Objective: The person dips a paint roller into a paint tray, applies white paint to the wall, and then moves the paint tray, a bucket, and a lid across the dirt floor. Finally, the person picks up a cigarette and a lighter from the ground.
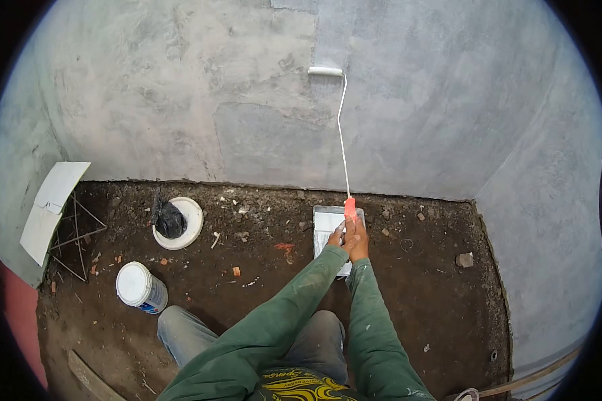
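A paint roller with a white sleeve (325, 71) rests against the grey wall, its long thin frame running down to an orange handle (350, 208). Both hands meet at that handle. My right hand (358, 240) is wrapped round its lower part, and my left hand (339, 238) is closed against it from the left side, the two touching. Below and behind the hands lies a paint tray (324, 224) with white paint, partly hidden by hands and sleeves.
To the left stand a closed white paint bucket (134, 284) and a round white lid (192, 224) with a black plastic bag (170, 220). A white panel (43, 230) on thin metal legs leans at the far left. Brick bits and a stone (464, 260) dot the soil.
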Demonstrator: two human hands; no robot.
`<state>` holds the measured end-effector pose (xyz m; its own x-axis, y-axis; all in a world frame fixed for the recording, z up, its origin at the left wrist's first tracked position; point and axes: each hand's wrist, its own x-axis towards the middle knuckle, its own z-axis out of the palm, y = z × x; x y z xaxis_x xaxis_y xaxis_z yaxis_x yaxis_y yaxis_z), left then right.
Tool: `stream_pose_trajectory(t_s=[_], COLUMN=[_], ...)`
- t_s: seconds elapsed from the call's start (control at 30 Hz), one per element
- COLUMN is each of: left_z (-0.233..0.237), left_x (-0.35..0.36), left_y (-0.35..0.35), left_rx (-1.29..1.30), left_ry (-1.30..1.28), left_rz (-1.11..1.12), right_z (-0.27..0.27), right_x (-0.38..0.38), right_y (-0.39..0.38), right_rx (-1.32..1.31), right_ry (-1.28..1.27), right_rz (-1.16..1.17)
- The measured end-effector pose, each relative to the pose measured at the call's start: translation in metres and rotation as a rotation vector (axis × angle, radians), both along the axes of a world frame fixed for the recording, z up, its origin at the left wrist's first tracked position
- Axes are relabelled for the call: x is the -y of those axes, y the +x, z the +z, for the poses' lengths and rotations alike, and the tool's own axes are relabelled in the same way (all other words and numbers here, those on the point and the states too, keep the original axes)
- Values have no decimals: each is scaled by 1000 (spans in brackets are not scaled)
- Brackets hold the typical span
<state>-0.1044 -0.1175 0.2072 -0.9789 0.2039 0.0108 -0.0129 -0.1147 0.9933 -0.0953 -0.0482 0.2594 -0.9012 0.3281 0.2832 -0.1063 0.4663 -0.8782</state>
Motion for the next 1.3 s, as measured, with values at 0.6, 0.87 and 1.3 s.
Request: stream_pose_trajectory(t_s=[0.6, 0.87, 1.3], left_z=[-70, -67, 159], left_x=[12, 3, -5], left_y=[51, 71, -11], left_rx=[287, 245, -474], left_ry=[-7, -121, -304], left_rz=[-108, -131, 84], right_z=[-99, -91, 118], right_x=[-2, -17, -35], right_y=[40, 63, -40], right_rx=[306, 205, -404], right_ry=[-61, -36, -18], right_rz=[-26, 8, 87])
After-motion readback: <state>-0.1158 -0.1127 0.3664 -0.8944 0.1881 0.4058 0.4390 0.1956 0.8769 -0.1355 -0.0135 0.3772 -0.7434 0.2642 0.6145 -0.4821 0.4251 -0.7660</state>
